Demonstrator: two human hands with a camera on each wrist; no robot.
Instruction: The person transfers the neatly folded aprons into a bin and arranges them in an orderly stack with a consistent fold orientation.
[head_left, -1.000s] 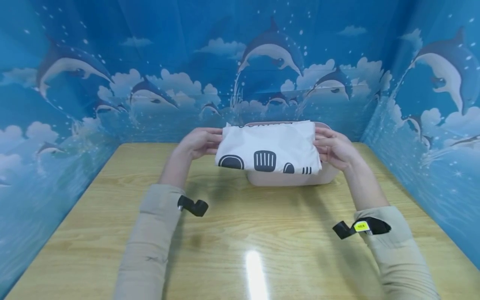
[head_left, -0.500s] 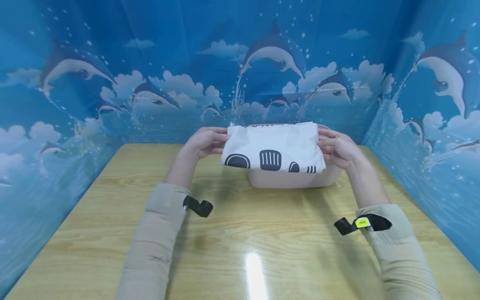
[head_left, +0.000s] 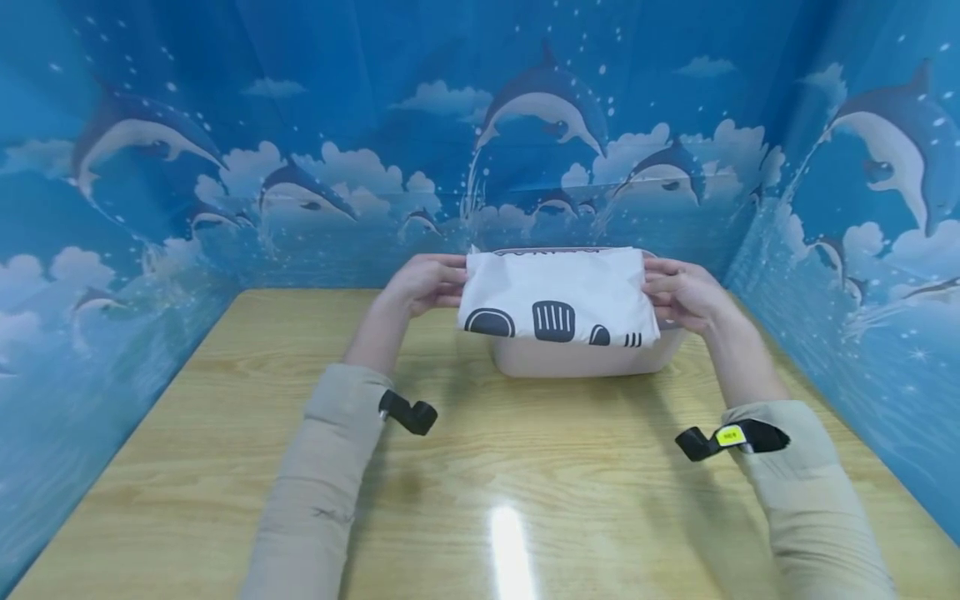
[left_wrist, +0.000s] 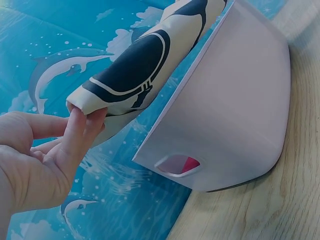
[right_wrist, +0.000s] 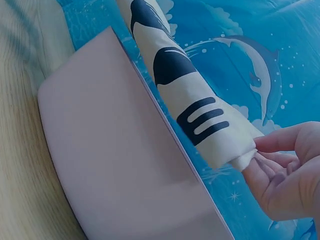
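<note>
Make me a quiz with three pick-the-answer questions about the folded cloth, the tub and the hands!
1. Where is the folded white cloth with black shapes?
A over the pale pink plastic tub
B under the wooden table
C on the floor

2. How many hands hold it?
A none
B one
C two

3. How is the cloth?
A spread flat
B folded
C crumpled into a ball

Answers: 1 A, it is held above the tub's rim. 2 C, the left hand and right hand pinch its ends. 3 B, the layers are neatly doubled.

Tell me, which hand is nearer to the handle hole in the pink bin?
Left. The left hand holds the folded cloth beside the handle hole; the right hand grips the opposite end.
</note>
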